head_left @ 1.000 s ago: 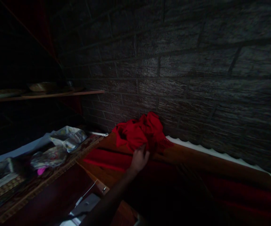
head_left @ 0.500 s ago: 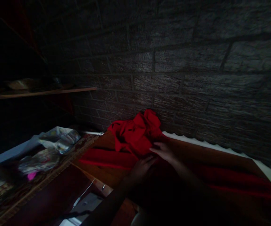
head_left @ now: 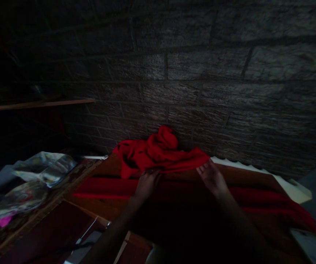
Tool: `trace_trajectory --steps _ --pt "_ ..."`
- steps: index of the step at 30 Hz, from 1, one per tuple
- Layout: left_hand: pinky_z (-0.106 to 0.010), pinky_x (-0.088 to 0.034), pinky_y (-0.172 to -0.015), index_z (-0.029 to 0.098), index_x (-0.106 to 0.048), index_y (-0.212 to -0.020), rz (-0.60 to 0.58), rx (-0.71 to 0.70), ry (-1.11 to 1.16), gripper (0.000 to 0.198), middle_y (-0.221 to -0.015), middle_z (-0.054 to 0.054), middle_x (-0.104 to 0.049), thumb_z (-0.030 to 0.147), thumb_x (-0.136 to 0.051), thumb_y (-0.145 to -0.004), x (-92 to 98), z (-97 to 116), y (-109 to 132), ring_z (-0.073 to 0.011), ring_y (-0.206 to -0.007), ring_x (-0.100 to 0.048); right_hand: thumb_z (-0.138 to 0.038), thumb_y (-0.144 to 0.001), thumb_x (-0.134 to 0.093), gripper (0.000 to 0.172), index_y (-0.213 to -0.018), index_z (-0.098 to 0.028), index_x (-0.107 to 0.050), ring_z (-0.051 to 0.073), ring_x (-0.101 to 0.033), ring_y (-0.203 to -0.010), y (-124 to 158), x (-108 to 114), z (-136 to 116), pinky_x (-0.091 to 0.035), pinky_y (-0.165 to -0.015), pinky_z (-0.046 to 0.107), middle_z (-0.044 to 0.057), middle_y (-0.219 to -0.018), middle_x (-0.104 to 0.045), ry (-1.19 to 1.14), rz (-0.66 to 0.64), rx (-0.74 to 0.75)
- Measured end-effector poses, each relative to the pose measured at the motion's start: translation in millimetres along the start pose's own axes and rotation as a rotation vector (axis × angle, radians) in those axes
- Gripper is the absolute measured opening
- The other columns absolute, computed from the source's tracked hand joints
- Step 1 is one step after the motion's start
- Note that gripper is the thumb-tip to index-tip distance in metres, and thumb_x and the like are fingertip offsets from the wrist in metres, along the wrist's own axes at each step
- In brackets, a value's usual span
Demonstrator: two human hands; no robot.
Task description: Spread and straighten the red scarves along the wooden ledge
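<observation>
A crumpled red cloth (head_left: 158, 150) lies heaped on the wooden table (head_left: 107, 207) against the dark brick wall. My left hand (head_left: 147, 184) is closed on its near edge, a ring showing on one finger. Farther right, my right hand (head_left: 210, 177) pinches the cloth's right corner, so the edge stretches between both hands. A long folded red strip of fabric (head_left: 259, 200) with a fringed right end runs across the table nearer to me, passing behind my forearms.
Clear plastic bags (head_left: 44, 168) lie on a patterned fringed cloth at the left. A wooden shelf (head_left: 64, 102) juts out above them. An open drawer (head_left: 86, 238) is at lower left. A pale flat object (head_left: 313, 245) sits at lower right.
My hands have moved apart, the right one going right with the cloth's corner. The heap's near side is now drawn out rightward. The view has turned slightly right.
</observation>
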State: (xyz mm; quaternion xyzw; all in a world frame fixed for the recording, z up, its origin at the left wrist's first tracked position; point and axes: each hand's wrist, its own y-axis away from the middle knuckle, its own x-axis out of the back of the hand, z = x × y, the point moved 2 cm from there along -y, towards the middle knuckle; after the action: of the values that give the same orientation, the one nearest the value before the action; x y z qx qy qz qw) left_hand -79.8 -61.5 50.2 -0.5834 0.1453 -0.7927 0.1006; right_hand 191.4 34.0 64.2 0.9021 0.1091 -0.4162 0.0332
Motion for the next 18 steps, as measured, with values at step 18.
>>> trace_trajectory --steps 18 --pt "-0.046 -0.050 -0.101 0.017 -0.067 -0.110 0.026 0.098 -0.150 0.024 -0.130 -0.015 -0.064 0.029 -0.050 -0.099 4.3 -40 10 -0.0307 -0.116 -0.062 -0.028 -0.088 -0.067 0.011 -0.099 -0.027 -0.070 0.007 -0.052 -0.049 24 60 -79 -0.055 -0.068 0.024 -0.013 -0.054 -0.050 -0.274 0.421 0.289"
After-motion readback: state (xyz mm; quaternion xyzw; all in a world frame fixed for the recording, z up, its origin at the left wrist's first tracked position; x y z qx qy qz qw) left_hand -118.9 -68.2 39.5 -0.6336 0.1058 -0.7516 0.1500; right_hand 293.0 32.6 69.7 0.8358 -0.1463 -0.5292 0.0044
